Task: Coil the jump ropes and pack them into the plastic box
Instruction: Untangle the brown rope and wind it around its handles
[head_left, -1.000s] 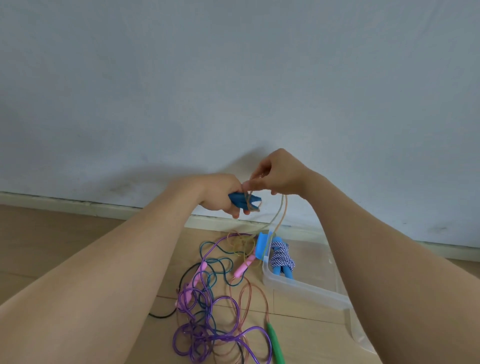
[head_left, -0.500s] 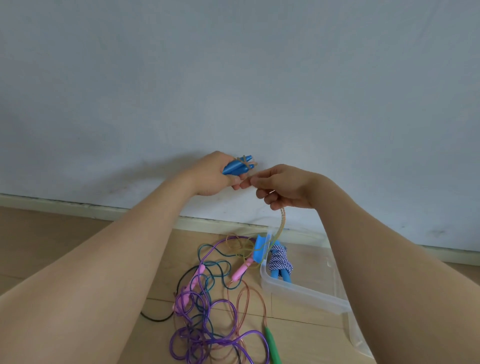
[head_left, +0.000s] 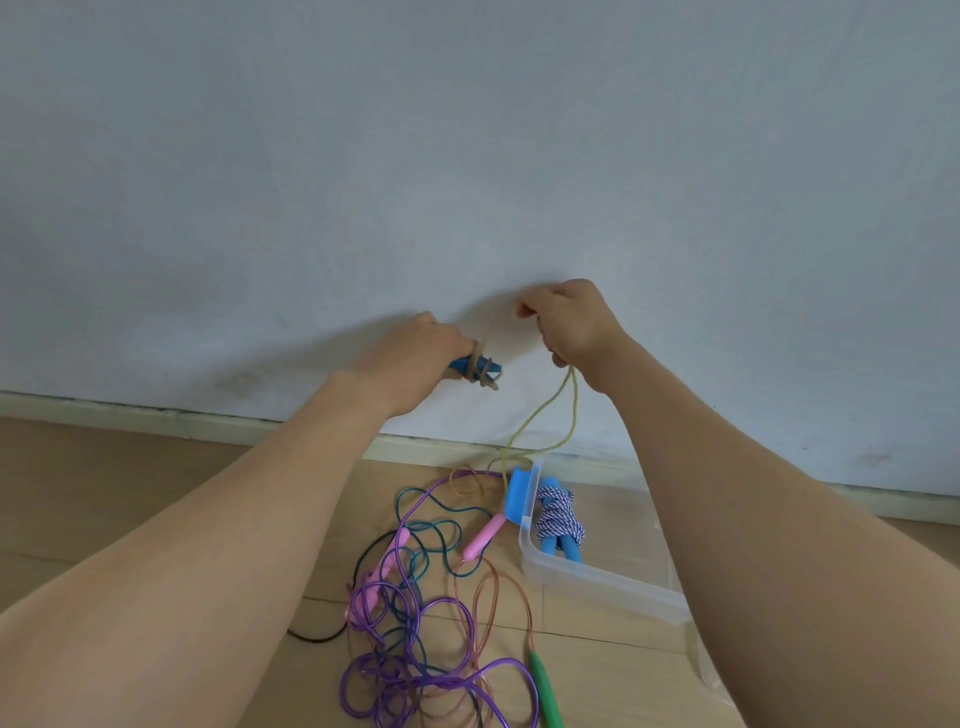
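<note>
My left hand (head_left: 415, 353) grips blue jump-rope handles (head_left: 480, 368) with a yellowish cord wound around them. Up and to the right, my right hand (head_left: 569, 325) pinches that yellow cord (head_left: 550, 415), which hangs in a loop down to the floor. Below stands the clear plastic box (head_left: 597, 577) with a blue latch (head_left: 519, 499). Inside it lies a coiled blue-and-white braided rope (head_left: 558, 522) with blue handles. A tangle of purple, teal and copper ropes (head_left: 415, 623) lies on the floor left of the box.
Pink handles (head_left: 483, 538) and a green handle (head_left: 545, 691) lie among the tangled ropes on the wooden floor. A black cord (head_left: 322, 636) pokes out at the left. A pale wall with a baseboard (head_left: 156, 415) runs close behind.
My left hand dropped lower with the blue handles. My right hand rose and moved right, drawing the yellow cord out away from the handles.
</note>
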